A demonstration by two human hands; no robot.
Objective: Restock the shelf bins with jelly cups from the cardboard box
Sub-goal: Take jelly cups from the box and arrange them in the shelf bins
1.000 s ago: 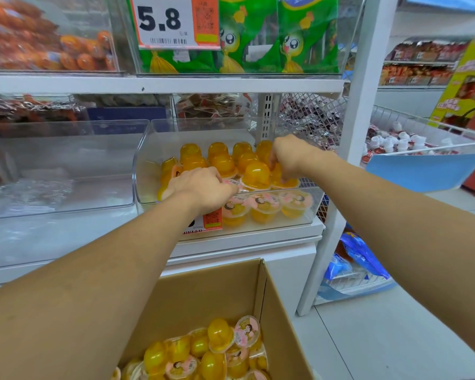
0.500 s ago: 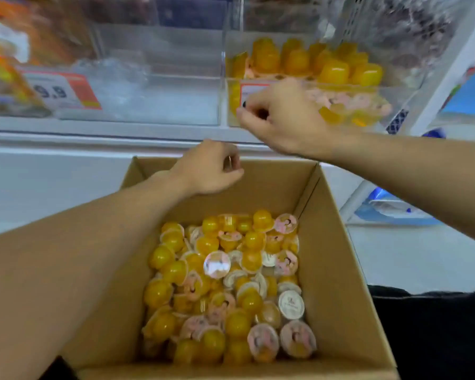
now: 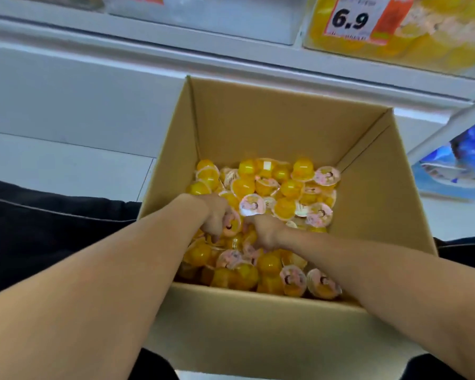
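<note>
Left hand: the left hand (image 3: 217, 215) is down in the cardboard box (image 3: 280, 127), fingers curled into the heap of jelly cups (image 3: 283, 193); a cup with a pink lid (image 3: 229, 225) sits against its fingers, seemingly gripped.
Right hand: the right hand (image 3: 263, 233) is just beside the left, knuckles up, fingers bent down among the cups; whether it has hold of one I cannot tell.
Jelly cups: yellow, dome-shaped, with pink printed lids, piled loose over the box floor, all round both hands and beneath them.
Box: open-topped, standing in front of the white shelf base, between the person's dark-clothed legs.
Shelf bin: the clear shelf bin (image 3: 422, 48) of yellow cups sits above the box at upper right, bearing a price tag (image 3: 351, 19) reading 6.9.
Hidden: both sets of fingertips are buried in the cups; the bin is cut off by the frame edge and blurred.
</note>
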